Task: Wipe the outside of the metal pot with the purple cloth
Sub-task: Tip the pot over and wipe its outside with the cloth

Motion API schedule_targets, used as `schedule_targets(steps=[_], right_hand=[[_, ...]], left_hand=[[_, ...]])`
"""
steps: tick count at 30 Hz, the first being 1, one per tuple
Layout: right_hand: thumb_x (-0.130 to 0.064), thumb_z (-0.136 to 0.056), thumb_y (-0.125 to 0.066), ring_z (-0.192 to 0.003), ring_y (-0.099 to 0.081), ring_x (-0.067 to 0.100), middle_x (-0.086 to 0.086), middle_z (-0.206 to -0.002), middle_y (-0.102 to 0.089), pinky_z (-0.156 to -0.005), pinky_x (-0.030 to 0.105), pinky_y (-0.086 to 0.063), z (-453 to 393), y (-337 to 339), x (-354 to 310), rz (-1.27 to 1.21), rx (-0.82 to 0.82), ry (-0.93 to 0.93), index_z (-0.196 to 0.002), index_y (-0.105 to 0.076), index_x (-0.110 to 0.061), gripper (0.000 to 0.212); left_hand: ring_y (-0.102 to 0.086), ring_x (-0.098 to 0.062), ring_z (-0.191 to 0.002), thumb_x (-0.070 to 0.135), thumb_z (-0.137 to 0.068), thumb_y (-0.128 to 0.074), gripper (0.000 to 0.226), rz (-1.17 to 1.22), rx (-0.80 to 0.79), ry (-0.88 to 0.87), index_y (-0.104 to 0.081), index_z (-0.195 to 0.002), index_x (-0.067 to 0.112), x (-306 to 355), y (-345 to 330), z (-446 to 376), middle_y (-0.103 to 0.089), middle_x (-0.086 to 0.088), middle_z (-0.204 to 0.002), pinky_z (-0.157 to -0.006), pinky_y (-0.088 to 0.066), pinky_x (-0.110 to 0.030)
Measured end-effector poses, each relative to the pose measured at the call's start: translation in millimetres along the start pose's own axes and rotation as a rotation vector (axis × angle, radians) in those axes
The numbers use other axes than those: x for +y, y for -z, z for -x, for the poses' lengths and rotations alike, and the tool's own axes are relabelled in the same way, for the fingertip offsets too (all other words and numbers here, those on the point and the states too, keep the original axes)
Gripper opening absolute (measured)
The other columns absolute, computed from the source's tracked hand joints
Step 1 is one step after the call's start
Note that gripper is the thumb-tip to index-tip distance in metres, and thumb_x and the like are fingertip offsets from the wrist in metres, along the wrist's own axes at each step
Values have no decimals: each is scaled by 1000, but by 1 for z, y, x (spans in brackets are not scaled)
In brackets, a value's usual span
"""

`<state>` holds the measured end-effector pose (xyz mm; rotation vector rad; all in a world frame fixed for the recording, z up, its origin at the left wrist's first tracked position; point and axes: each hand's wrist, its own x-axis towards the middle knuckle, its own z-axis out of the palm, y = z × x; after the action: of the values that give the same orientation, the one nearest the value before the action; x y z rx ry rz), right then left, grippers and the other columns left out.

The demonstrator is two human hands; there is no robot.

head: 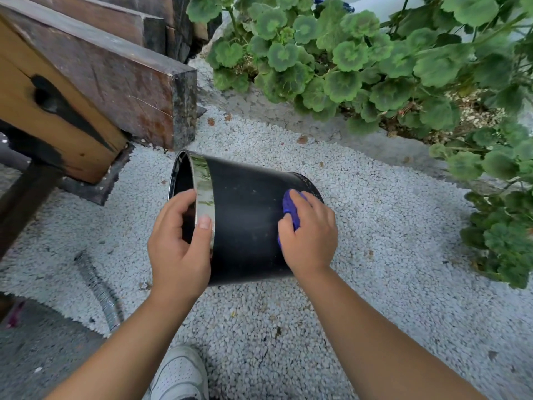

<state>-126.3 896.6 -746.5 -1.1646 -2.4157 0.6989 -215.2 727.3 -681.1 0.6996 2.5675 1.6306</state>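
The metal pot is black with a shiny chrome band at its rim. It is held on its side above the gravel, mouth to the left. My left hand grips the rim, thumb on the chrome band and fingers inside the mouth. My right hand holds the bunched purple cloth and presses it against the pot's outer wall near the base end. Most of the cloth is hidden under my fingers.
White gravel covers the ground. A heavy wooden bench or beam stands at the upper left. Geranium plants fill the top and right. A metal hose lies at the lower left, my white shoe below.
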Motion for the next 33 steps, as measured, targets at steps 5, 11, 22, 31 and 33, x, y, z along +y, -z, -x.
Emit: schedule_targets(steps=[5,11,22,31,33], right_hand=[[-35,-81,-44,-115,-52,27,-2,-129,-62,-91,43,-48,0,-4,8,67,10,38,-125,-63,-27,49],[-37,-81,-41,-114,-49,24,-6,-129,-61,-91,40,-50,-2,-4,5,76,-37,76,-127,-61,-30,50],[-31,-75,-53,-102,-53,17,-9,-116,-66,-86,32,-45,-10,33,-88,-212,-30,275,-117,-64,-28,43],[-31,-82,-50,-110,-55,22,-4,-123,-65,-88,40,-49,-3,14,-68,-13,-44,304,-122,-65,-27,43],[-35,-81,-43,-108,-55,21,-7,-121,-66,-85,39,-51,-17,17,-47,32,-78,216,-123,-63,-29,47]], left_hand=[[-51,14,-116,37,-92,-54,67,-118,-209,52,-25,-152,43,-28,30,45,-54,14,-133,-88,-38,-2],[-70,-11,-91,26,-88,-57,74,-62,-327,171,-23,-153,36,-35,35,53,-64,33,-114,-78,-48,-8],[-70,-23,-100,10,-79,-60,52,278,-312,288,-60,-129,24,21,32,-26,-75,-1,-109,-91,-53,-43],[-66,-26,-109,3,-87,-56,43,278,-259,327,-61,-127,19,10,36,-32,-72,-3,-116,-101,-46,-54],[-68,-13,-102,-4,-92,-56,43,275,-232,327,-59,-128,20,9,34,-31,-74,8,-107,-97,-51,-39]])
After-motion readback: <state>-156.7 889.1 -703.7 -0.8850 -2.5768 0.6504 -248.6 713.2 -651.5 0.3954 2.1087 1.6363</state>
